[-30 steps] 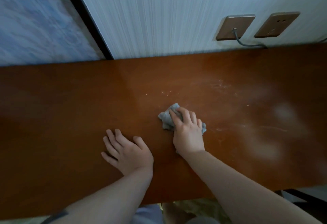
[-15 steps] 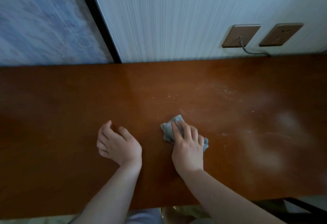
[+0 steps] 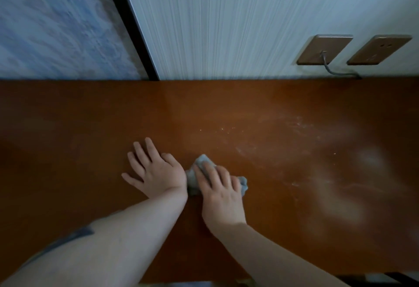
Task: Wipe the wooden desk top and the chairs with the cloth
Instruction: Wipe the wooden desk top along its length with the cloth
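The cloth (image 3: 194,179) lies bunched on the bench (image 3: 68,128), near its front edge, under the right hand (image 3: 221,192); that grip has its fingers curled over the wad, pressing it down. The left hand (image 3: 156,170) rests flat just beside it, fingers spread, holding nothing. The likely risk: so small a wad may skip the pale dust and crumbs (image 3: 301,128) to the right, or smear them; it could also bump the left wrist. Both forearms reach forward from below, nearly side by side; the chairs are not in view.
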Action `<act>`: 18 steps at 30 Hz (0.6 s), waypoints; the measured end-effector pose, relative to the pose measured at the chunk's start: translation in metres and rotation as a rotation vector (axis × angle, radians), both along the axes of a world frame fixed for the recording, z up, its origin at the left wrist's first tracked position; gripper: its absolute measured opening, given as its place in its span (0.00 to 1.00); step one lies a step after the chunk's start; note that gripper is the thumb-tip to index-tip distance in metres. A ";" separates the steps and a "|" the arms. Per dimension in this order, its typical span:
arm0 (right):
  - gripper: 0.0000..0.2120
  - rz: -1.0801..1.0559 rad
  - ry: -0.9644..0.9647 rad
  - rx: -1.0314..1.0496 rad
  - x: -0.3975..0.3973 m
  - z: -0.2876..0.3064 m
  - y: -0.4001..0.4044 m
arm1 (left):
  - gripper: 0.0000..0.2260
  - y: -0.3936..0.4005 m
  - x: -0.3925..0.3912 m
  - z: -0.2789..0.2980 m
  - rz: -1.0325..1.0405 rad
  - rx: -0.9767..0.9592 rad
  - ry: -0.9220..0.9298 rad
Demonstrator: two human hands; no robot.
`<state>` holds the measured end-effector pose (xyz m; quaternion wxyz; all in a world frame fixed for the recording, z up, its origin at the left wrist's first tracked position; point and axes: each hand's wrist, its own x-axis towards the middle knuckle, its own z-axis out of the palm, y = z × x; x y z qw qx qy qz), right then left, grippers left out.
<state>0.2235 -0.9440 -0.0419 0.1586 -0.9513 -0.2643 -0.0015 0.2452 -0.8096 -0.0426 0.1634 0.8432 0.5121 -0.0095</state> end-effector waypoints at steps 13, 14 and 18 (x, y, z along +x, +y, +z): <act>0.34 0.123 0.119 -0.016 0.023 0.010 0.001 | 0.24 -0.003 0.001 -0.001 0.036 0.016 -0.009; 0.34 0.227 0.141 -0.006 0.032 0.012 0.010 | 0.23 -0.002 0.001 -0.001 0.043 0.013 -0.017; 0.32 0.354 0.144 -0.083 0.088 0.012 0.027 | 0.22 -0.003 0.002 0.000 0.052 0.007 -0.022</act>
